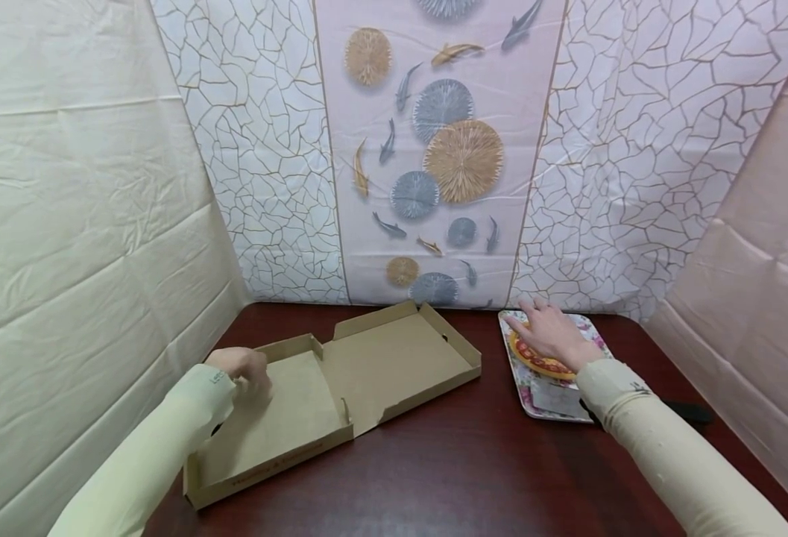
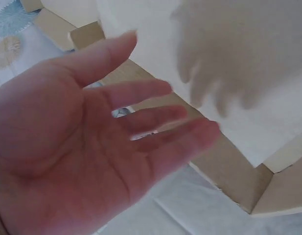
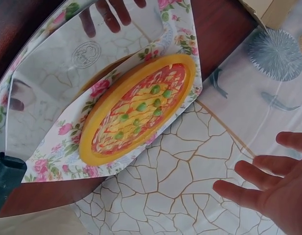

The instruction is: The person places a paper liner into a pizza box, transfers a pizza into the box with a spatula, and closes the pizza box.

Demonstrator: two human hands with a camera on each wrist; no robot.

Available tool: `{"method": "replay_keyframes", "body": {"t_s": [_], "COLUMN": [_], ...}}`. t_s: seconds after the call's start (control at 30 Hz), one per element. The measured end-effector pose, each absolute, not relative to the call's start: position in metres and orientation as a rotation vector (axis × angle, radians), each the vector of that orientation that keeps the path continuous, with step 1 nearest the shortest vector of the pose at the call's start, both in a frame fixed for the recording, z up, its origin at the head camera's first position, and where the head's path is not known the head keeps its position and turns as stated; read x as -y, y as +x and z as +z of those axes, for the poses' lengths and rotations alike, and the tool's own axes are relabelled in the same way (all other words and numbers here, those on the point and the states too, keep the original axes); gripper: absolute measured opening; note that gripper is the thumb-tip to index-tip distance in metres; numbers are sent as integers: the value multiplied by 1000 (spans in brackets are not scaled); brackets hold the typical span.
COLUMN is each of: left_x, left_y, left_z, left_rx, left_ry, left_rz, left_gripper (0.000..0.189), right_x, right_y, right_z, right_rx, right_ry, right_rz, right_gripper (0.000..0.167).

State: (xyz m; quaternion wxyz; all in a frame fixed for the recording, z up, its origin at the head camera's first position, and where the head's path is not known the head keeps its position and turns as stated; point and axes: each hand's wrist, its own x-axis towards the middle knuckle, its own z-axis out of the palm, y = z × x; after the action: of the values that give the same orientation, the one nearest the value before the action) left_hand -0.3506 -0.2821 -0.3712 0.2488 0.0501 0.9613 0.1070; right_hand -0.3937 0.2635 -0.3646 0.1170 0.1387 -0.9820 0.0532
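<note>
Pizza (image 3: 138, 110) on floral tray (image 3: 65, 138), in head view partly behind right hand (image 1: 556, 334)

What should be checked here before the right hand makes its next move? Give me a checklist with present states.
1. Box lid folded open: ok.
2. Pizza lying on the floral tray: ok.
3. Pizza uncovered by the wide blade: ok, the blade lies beside it.
4. Blade's dark handle kept within the tray: not ok, it juts past the edge.
5. Right hand gripping the pizza: not ok, its fingers are spread and apart from it.
6. Left hand free: ok, open over the box.
</note>
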Motion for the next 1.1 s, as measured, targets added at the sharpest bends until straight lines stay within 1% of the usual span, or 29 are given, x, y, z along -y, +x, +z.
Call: {"method": "replay_keyframes", "body": {"t_s": [0.17, 0.2, 0.33, 0.57, 0.83, 0.93, 1.0, 1.1], "left_x": [273, 271, 261, 244, 233, 230, 228, 226], "left_y": [-364, -368, -378, -376, -376, -379, -381, -384], "left_z": [-373, -374, -373, -365, -363, -363, -364, -365], "left_rx": [-2779, -2802, -2876, -2921, -2929, -2925, -2932, -2936], "left_ry": [238, 251, 345, 408, 492, 553, 582, 592], "left_rz": [298, 301, 317, 312, 370, 377, 374, 356], "left_gripper": [10, 8, 20, 11, 10, 9, 12, 20], "right_x": [-270, -271, -279, -291, -302, -307, -310, -316], "right_y": [-390, -389, -385, -383, -376, -374, -372, -371], "right_z": [-361, -361, -359, -365, -370, -372, -374, -377], "right_rx": [2905, 2907, 2908, 2879, 2907, 2914, 2922, 2932], "right_ry": [382, 376, 364, 347, 292, 284, 275, 257], "right_rz": [169, 167, 147, 117, 160, 161, 159, 149], "right_gripper": [73, 73, 70, 69, 65, 67, 69, 68]}}
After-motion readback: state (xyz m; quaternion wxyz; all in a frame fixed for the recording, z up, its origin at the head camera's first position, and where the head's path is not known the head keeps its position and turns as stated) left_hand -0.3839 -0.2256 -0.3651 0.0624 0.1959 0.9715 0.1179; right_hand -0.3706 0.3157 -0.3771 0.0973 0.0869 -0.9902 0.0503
